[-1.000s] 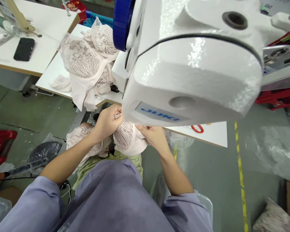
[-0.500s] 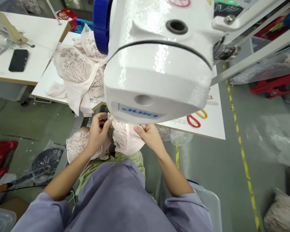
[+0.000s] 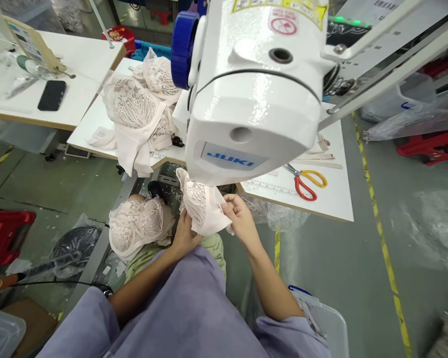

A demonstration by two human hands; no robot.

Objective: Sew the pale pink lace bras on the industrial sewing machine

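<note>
A person in a lavender shirt (image 3: pixel 197 313) and green trousers (image 3: pixel 142 261), seen from above, sits at a white sewing machine (image 3: pixel 246 109) marked "JUKI". A pale pink lace bra (image 3: pixel 196 206) is held up in front of the body, just above the lap and below the near end of the machine. The right hand (image 3: pixel 241 219) grasps its plain fabric side between thumb and fingers. The left hand (image 3: pixel 185 233) touches the bra's lower left edge from beneath; its fingertips are partly hidden by the lace, so whether it grips or only supports cannot be told. A second lace bra (image 3: pixel 140 226), cups facing up, lies near the left hand, over the left side of the lap. Beyond it, a pile of matching lace bras (image 3: pixel 134 107) sits on the white tabletop (image 3: pixel 80 134) left of the machine, some fabric hanging over the front edge. To the right of the machine, scissors (image 3: pixel 308 184) with one red and one yellow handle lie beside ruler markings (image 3: pixel 269 188). A black phone (image 3: pixel 52 95) rests on the neighbouring table (image 3: pixel 72 54) at far left. Yellow tape (image 3: pixel 379 223) runs along the green floor (image 3: pixel 332 278).
</note>
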